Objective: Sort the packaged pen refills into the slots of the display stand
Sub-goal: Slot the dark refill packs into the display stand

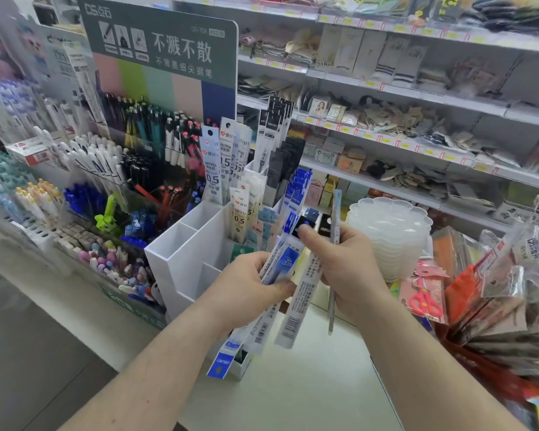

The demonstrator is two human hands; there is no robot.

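Note:
A white display stand with stepped slots sits on the counter; its near slots are bare and the back slots hold upright refill packs. My left hand grips a fanned bundle of blue and white refill packs just in front of the stand. My right hand holds several more packs, with a thin single refill standing up through its fingers. Its thumb presses on a black-topped pack at the top of the bundle.
Trays of pens fill the counter left of the stand, under a green sign. A stack of clear plastic dishes and bagged goods with pink scissors lie at the right. Shelves run behind.

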